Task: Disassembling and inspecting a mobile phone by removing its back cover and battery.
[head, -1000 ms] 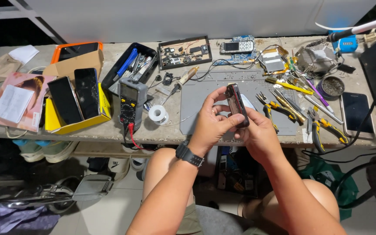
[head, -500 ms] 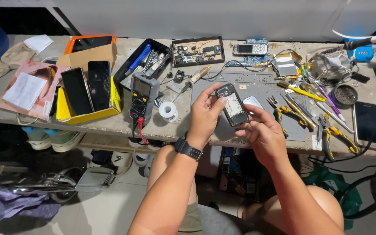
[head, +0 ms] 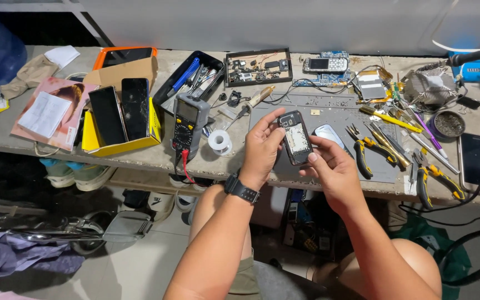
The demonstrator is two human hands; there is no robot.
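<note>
Left hand (head: 263, 149), centre of the frame, wristwatch (head: 241, 189) on the wrist: closed in a pinch on the long left edge of a small opened mobile phone (head: 295, 138), thumb near its top corner. Right hand (head: 331, 169), just right of centre: fingers curled round the phone's lower right edge, supporting it from beneath; also gripping. Phone: held between both hands above the grey work mat (head: 334, 111), back cover off, pale inner board exposed. Judged light, rigid, slick along its dark rim, and fragile where the board lies bare; best held by the side edges, clear of the open face. On the mat beside the right hand: a pale rounded cover piece (head: 328, 135), yellow-handled pliers (head: 363, 151). Left of the hands: solder spool (head: 219, 142), grey multimeter (head: 187, 123) with red lead, yellow box (head: 119, 145) holding two dark phones. Upper middle: a framed circuit board (head: 258, 65).
</note>
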